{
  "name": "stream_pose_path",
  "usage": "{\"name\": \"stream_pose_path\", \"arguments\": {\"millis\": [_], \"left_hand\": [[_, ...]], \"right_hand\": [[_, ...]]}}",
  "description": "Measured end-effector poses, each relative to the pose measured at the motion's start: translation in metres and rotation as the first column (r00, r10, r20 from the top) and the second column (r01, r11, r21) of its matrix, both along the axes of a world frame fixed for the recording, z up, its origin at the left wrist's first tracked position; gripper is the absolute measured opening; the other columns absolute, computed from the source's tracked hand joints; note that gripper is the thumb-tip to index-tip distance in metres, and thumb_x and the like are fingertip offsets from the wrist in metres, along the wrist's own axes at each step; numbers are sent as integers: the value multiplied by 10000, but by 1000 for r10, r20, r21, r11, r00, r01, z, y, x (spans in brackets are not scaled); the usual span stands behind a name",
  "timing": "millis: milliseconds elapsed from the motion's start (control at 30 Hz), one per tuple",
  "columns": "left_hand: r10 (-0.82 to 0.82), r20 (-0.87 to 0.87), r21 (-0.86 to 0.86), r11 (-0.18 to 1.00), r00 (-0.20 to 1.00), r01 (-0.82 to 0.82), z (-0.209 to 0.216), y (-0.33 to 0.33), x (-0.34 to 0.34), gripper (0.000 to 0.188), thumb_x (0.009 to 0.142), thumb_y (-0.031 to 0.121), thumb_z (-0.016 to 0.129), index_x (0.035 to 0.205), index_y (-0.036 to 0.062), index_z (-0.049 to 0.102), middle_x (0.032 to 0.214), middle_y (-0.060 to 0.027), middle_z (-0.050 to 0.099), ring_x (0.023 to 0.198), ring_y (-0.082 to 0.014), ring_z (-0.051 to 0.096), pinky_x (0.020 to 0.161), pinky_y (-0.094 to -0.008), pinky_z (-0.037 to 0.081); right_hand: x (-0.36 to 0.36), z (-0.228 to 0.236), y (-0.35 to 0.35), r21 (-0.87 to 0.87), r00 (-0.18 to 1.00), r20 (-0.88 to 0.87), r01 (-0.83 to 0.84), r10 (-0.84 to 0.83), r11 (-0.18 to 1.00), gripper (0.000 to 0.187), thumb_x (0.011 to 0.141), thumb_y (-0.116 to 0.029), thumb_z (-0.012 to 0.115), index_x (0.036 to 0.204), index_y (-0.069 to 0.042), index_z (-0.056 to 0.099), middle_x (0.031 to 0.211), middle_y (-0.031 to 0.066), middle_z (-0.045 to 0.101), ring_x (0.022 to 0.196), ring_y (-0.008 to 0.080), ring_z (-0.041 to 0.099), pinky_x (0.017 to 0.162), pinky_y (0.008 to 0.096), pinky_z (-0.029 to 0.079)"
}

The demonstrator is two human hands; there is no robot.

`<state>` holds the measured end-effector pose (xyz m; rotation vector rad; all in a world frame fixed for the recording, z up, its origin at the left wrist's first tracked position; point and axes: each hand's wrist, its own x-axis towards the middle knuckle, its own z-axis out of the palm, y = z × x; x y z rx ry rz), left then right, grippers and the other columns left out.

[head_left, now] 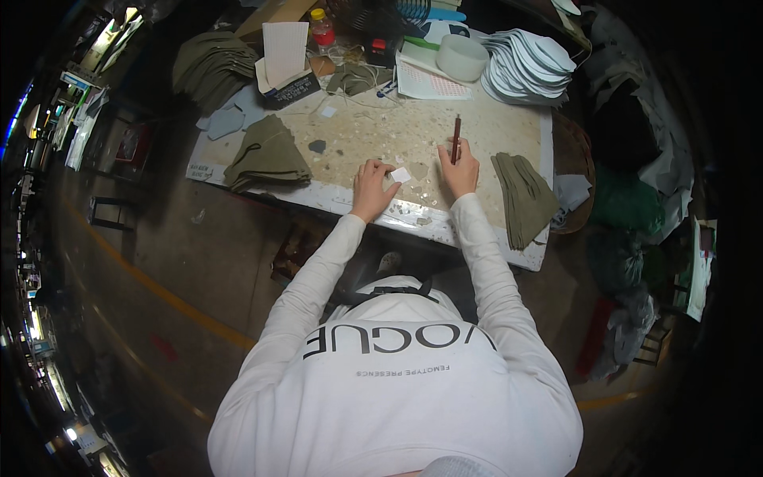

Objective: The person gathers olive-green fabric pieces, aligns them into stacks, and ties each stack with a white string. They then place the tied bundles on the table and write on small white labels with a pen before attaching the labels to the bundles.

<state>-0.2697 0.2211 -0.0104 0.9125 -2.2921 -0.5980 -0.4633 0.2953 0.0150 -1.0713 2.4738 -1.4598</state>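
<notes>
My left hand [372, 192] rests near the table's front edge, thumb and forefinger at the edges of a small white square piece [400, 175] lying on the tabletop. I cannot make out whether the piece is paper or cloth. A slim dark red pen [456, 137] stands nearly upright in my right hand [460, 169], its fingers closed around it. Small scraps [421, 169] lie scattered between my hands. To the right is a stack of olive cloth pieces [520, 199]; another olive stack [269, 155] sits at the left front of the table.
Along the back of the worktable [358, 127] are a dark box with cards [288, 83], a red bottle with a yellow cap [322, 30], a roll of clear tape [462, 57], printed sheets [433, 82] and stacked white pieces [528, 65]. Bags [624, 199] stand beyond the right edge.
</notes>
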Motion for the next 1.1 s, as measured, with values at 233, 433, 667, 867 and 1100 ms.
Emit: {"name": "stream_pose_path", "arguments": {"millis": [233, 433, 667, 867, 1100], "left_hand": [[66, -316, 573, 808, 946, 136, 20, -24, -6, 189, 791, 66, 712, 915, 8, 582, 727, -5, 606, 613, -53, 539, 576, -211, 457], [-17, -252, 290, 953, 967, 92, 76, -87, 51, 178, 798, 120, 718, 915, 6, 649, 767, -36, 653, 653, -73, 590, 633, -229, 490], [235, 166, -246, 950, 958, -191, 97, -166, 156, 207, 786, 150, 689, 985, 101, 718, 987, -83, 610, 932, -270, 554, 847, -377, 443], [310, 146, -264, 928, 940, -265, 84, -159, 158, 123, 761, 173, 712, 879, 142, 729, 889, -34, 584, 915, -248, 532, 817, -389, 430], [249, 128, -180, 958, 960, -224, 68, -186, 154, 100, 780, 163, 669, 828, 82, 635, 920, -89, 534, 956, -313, 491, 839, -444, 394]], "right_hand": [[24, 14, -12, -110, 877, 187, -428, 442, 897, 283, 827, -191, 670, 1076, -60, 641, 826, 74, 652, 706, 159, 609, 663, 285, 484], [73, 30, -90, -352, 615, 441, -551, 654, 756, 187, 844, -138, 656, 989, -21, 676, 795, 40, 673, 678, 98, 626, 619, 253, 502], [141, 55, -203, -302, 673, 242, -633, 699, 713, 194, 846, -59, 611, 1024, 1, 658, 770, 71, 668, 696, 126, 656, 645, 251, 529], [193, 55, -244, -207, 738, 130, -633, 662, 746, 123, 760, -54, 670, 881, -29, 659, 737, 98, 680, 663, 176, 665, 654, 308, 521], [186, 30, -260, -186, 657, 240, -692, 715, 698, 90, 762, -34, 677, 849, -17, 661, 720, 90, 683, 659, 152, 664, 634, 292, 522]]}}
